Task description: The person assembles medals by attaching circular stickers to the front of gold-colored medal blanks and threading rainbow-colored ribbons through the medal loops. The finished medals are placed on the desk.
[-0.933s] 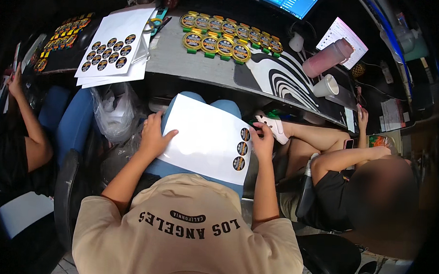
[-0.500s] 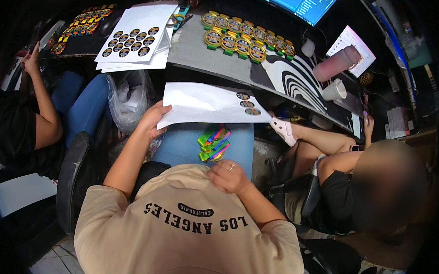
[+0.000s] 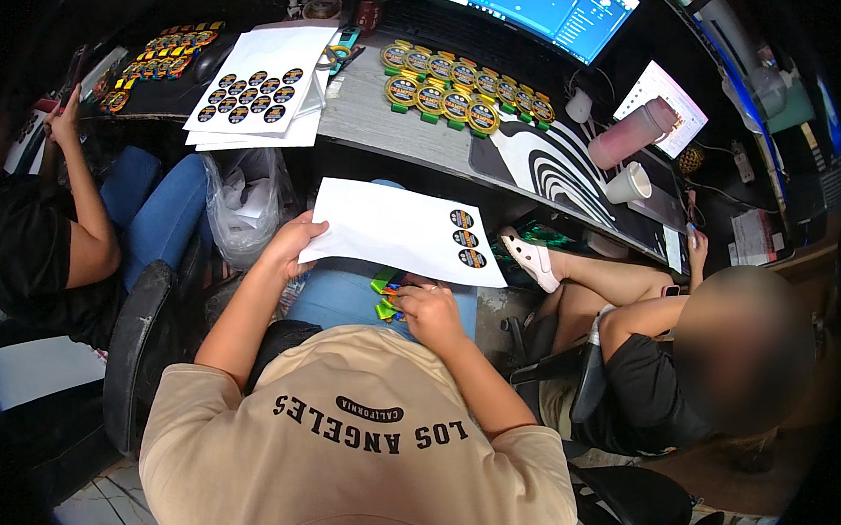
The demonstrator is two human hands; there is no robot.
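Note:
My left hand [image 3: 295,243] grips the left edge of a white sheet [image 3: 375,223], thumb on top. Three round black stickers [image 3: 465,238] run down the sheet's right side. Below the sheet, a medal's folded green and multicoloured ribbon [image 3: 384,298] lies on my lap. My right hand [image 3: 428,308], with a ring on one finger, is closed over the medal there, its fingers curled and partly under the sheet's lower edge. The hand hides the medal's disc.
Rows of gold medals [image 3: 456,100] lie on the grey desk [image 3: 370,129], beside stacked sticker sheets [image 3: 260,58]. More medals [image 3: 167,54] are farther left. A white cup [image 3: 628,183] and pink tumbler [image 3: 633,133] stand at right. People sit on both sides; a plastic bag [image 3: 249,217] hangs by my left.
The sheet has tilted, its right end dropping toward me, so the stickers face up more fully. My right hand has moved forward from beside my shirt onto the medal.

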